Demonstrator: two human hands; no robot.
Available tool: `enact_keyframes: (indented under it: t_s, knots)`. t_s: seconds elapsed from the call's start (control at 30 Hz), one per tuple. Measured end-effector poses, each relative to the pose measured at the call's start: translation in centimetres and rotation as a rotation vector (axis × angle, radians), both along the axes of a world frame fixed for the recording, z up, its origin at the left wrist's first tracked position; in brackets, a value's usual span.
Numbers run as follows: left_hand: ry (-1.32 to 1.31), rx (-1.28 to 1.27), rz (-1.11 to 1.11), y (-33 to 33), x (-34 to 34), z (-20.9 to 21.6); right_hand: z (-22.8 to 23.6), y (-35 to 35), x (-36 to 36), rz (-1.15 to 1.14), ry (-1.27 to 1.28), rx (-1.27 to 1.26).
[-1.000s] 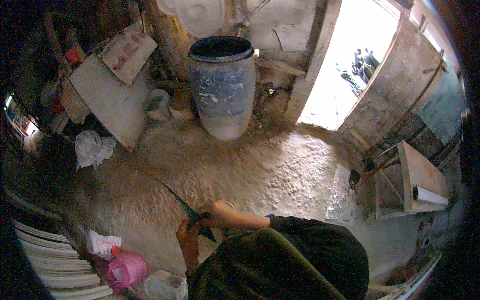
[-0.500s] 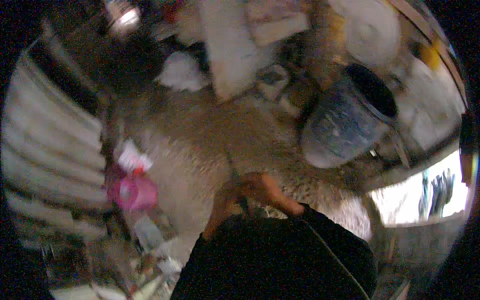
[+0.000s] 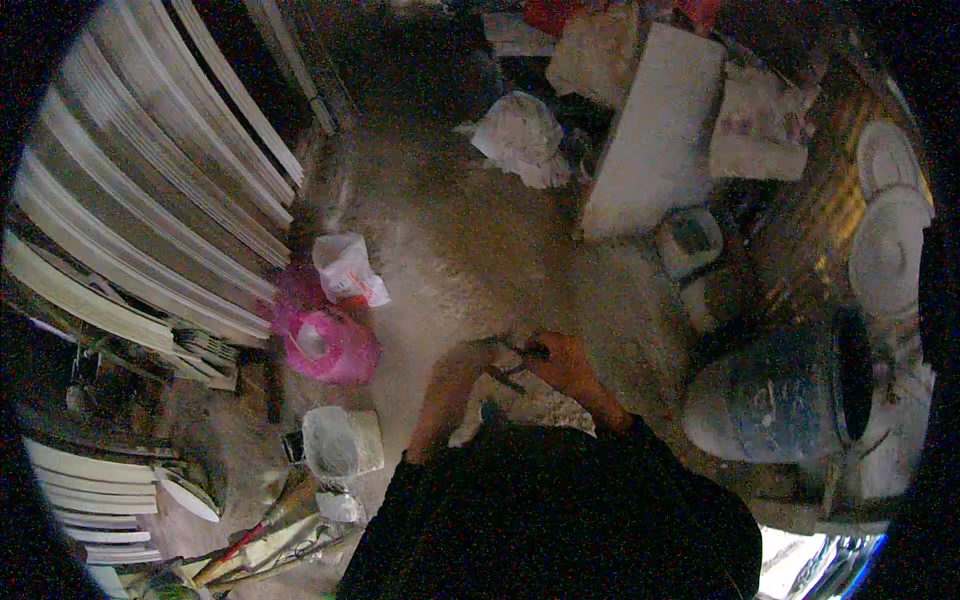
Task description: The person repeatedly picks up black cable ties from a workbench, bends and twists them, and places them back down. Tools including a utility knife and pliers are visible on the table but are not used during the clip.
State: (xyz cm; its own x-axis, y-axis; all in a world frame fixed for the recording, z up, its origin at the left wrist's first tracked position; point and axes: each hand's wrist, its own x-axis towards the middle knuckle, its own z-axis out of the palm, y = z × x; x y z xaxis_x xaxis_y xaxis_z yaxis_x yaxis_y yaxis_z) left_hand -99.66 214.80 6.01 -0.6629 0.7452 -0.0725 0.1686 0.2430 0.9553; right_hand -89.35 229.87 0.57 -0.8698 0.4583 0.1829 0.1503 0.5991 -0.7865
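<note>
Close in front of my body, my left hand (image 3: 474,362) and my right hand (image 3: 563,364) come together at chest height. Between their fingers is a small dark object (image 3: 510,378) with thin, strip-like parts; dim light and grain hide what kind of thing it is. The fingers of both hands are curled and closed on it, the right ones pinching near its upper end. Dark sleeves cover my forearms down to the wrists.
Long pale moulded strips (image 3: 170,150) are stacked at the left. Beside them lie a pink bag (image 3: 335,350) and a white bag (image 3: 350,270). A white bucket (image 3: 343,440) stands lower left. At right rests a large dark drum (image 3: 760,400); a pale board (image 3: 655,130) leans beyond.
My view has swung to the right, so the drum and bags sit differently in it, and the picture is sharper. Both hands stay together in front of me, now slightly farther apart.
</note>
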Motion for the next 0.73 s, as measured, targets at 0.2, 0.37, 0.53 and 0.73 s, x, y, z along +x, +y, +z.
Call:
enact_keyframes:
  t_s: [0.2, 0.37, 0.53, 0.73]
  knots:
    - [-0.556, 0.462, 0.238, -1.2, -11.0, -1.3, -0.3, 3.5, -8.9, 0.128, -0.292, -0.824]
    - [-0.777, 0.606, 0.316, 2.1, -17.3, -3.3, 0.2, 5.5, -17.0, 0.145, -0.224, -1.217]
    - [-0.655, 0.451, 0.327, 7.0, -24.2, -5.4, 1.8, 9.8, -25.2, 0.06, -0.27, -1.138]
    - [-0.544, 0.528, 0.232, 13.8, -36.8, -9.6, -2.2, 19.9, -38.2, 0.279, 0.009, -1.582]
